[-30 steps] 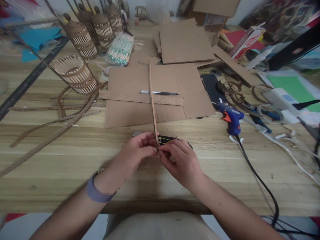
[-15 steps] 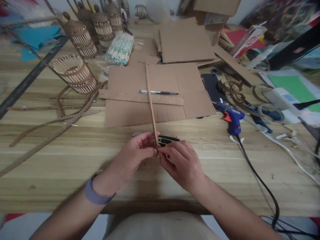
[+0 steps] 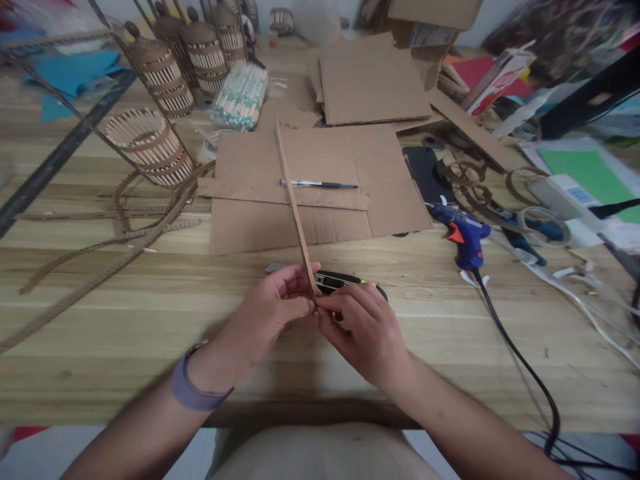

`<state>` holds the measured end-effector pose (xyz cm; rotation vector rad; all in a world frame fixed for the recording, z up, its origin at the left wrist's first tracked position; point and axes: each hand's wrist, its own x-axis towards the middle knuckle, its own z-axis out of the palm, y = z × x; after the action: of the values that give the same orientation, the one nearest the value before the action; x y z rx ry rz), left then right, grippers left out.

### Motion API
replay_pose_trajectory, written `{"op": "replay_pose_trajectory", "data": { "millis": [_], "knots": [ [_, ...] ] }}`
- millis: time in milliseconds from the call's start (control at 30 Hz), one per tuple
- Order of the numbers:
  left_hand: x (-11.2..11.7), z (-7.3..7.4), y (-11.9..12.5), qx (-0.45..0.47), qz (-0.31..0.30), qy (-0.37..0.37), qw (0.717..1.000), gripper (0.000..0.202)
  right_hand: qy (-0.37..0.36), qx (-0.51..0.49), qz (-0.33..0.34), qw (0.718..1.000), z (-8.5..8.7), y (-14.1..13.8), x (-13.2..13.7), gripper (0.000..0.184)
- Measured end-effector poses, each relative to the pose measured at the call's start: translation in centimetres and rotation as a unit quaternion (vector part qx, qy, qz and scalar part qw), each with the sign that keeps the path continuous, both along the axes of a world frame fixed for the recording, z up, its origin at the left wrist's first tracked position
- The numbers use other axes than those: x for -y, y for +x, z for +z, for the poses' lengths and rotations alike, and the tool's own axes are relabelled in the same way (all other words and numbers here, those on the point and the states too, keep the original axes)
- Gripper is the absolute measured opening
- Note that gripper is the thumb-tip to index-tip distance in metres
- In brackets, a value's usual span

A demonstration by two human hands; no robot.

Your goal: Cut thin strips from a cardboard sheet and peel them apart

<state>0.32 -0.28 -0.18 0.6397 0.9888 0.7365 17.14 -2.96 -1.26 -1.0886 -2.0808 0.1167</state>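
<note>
A long, narrow cardboard strip (image 3: 293, 207) points away from me over a flat cardboard sheet (image 3: 385, 167). My left hand (image 3: 275, 303) pinches its near end from the left. From the right, the fingertips of my right hand (image 3: 363, 327) are closed on the same end. Under and behind my fingers lies a black and yellow utility knife (image 3: 345, 280), partly covered by the right hand. A pen (image 3: 325, 185) rests on a wider cardboard piece (image 3: 240, 191) on the sheet; the strip crosses over the pen's left end.
A blue glue gun (image 3: 466, 233) with a black cord stands at right. Loose corrugated strips (image 3: 140, 243) and a slatted stick basket (image 3: 150, 150) lie at left. Behind are lidded stick lanterns (image 3: 160, 70), a bag of sticks (image 3: 241, 97) and stacked cardboard (image 3: 375, 83).
The strip's far end has swung to the left. My right hand has shifted slightly, showing more of the utility knife. Both hands keep their pinch at the near end.
</note>
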Motion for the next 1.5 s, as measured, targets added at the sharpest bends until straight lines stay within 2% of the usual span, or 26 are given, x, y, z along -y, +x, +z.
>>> {"op": "replay_pose_trajectory", "data": {
  "millis": [200,433,533,733,833,1100,1300,1500],
  "knots": [
    [0.2,-0.2,-0.1,-0.012,0.002,0.030,0.999,0.066,-0.073,-0.059,-0.001,0.996,-0.2,-0.2,0.1,0.014],
    [0.3,0.1,0.0,-0.031,0.000,0.081,0.996,0.049,-0.179,-0.117,-0.016,0.977,0.1,-0.3,0.2,0.016],
    [0.5,0.4,0.1,-0.050,0.016,0.085,0.995,0.063,-0.216,-0.144,-0.022,0.965,0.2,-0.3,0.2,0.015],
    [1.3,-0.4,0.2,-0.090,0.036,0.123,0.988,0.114,-0.272,-0.147,-0.031,0.951,0.4,-0.1,0.0,0.014],
    [1.6,-0.5,0.2,-0.101,0.035,0.160,0.981,0.119,-0.280,-0.145,-0.031,0.949,0.7,0.0,0.1,0.014],
    [1.9,-0.1,0.3,-0.137,0.021,0.219,0.966,0.115,-0.265,-0.126,-0.021,0.956,0.7,0.2,0.2,0.015],
    [2.0,-0.1,0.3,-0.135,0.013,0.218,0.966,0.113,-0.235,-0.112,-0.014,0.965,0.4,0.0,0.2,0.016],
    [1.8,0.3,0.1,-0.117,0.027,0.198,0.973,0.114,-0.249,-0.125,-0.010,0.961,0.7,0.2,0.2,0.016]
  ]
}}
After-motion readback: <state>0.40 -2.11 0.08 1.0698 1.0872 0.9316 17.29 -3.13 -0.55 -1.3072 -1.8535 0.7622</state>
